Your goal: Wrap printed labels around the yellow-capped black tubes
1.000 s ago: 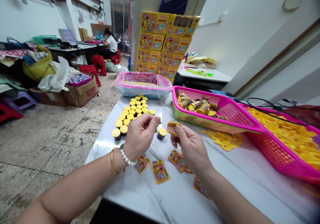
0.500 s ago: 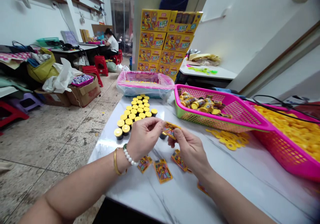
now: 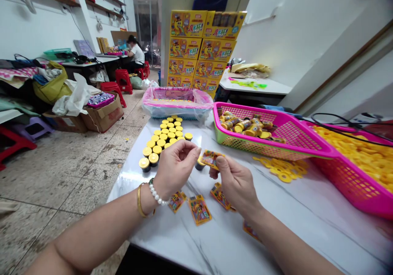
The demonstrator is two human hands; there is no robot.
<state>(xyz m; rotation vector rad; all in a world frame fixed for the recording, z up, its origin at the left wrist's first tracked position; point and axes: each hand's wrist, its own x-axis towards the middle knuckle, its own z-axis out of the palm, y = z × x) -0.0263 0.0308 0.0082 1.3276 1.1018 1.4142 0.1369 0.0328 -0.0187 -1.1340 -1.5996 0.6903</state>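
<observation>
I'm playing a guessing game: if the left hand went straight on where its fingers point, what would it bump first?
Probably the flat orange printed packet in the right hand, though depth is hard to judge from one view.

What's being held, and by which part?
The right hand pinches an orange packet by its right end; whether the left hand holds anything is unclear.

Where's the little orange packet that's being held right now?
In the head view, the orange packet is just right of centre, pinched in the right hand, close beside the left hand and a yellow-lidded cup.
</observation>
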